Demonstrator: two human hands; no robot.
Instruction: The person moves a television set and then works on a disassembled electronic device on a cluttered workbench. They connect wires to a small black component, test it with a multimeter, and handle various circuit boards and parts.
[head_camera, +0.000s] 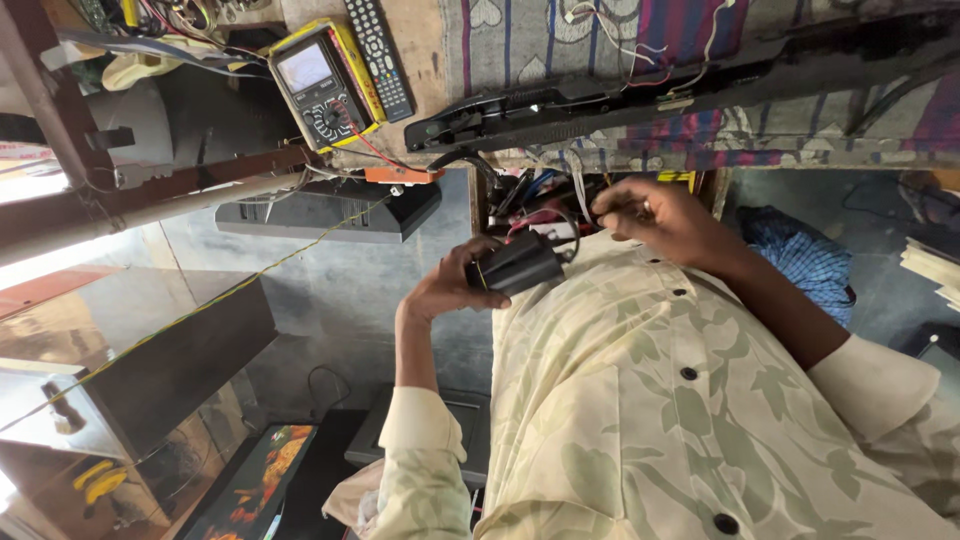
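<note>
A: Fingers (462, 272) of the left hand (450, 288) curl round a black part (516, 263), thumb side hidden behind it. Firm wrap, not spread.

B: And the right hand (665, 215)?

A: Fingers bunched together, tips pinched at approx the ends of thin wires (540, 215). Can't tell which wire is actually caught, too small and tangled.

B: Where's the part sitting?

A: Held in the air in front of the person's chest, just over the pale leaf-print shirt (660, 400), below the bench edge. Red and black leads run from it up toward the right hand.

B: What's on the bench (425, 50)?

A: Yellow-cased meter (318, 82) w/ a grey screen, red lead trailing off it. Black remote (380, 55) lies just beside the meter, touching or nearly so. Long black panel (640, 95) rests across a striped cloth (560, 40), w/ loose white wires on top.

B: Other stuff nearby?

A: Dark flat box (330, 210) under the bench, left of the hands. Blue checked cloth (805, 262) beyond the right forearm, well apart from the part.
</note>
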